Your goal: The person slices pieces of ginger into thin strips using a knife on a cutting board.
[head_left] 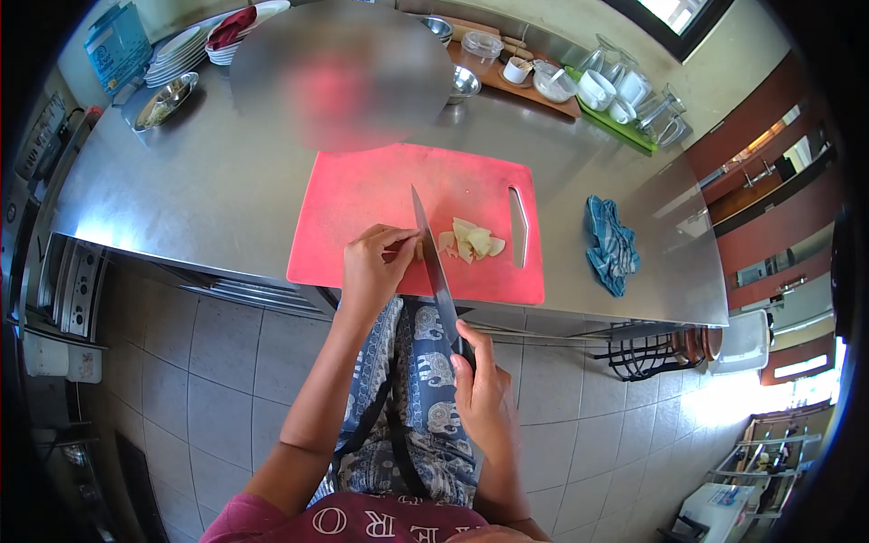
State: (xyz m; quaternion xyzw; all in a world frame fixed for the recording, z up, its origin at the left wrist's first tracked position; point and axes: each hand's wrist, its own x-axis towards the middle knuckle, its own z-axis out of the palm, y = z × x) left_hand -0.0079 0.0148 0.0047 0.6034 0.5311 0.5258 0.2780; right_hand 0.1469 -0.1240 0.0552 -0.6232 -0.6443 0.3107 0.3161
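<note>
Slices of pale vegetable (470, 242), already cut, are being borne in a loose pile by the red cutting board (362, 195), while one small piece (419, 251), seemingly all that is left, is being pinched beside the knife (434, 267) by the nearly closed left hand (373, 262). The knife is being gripped by its handle in the curled right hand (482, 389). The board is being supported by the steel tabletop (199, 208), apart from a blue cloth (613, 246).

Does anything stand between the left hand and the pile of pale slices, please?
Yes: the blade of the knife in the right hand stands between the left hand and the pale slices.
</note>
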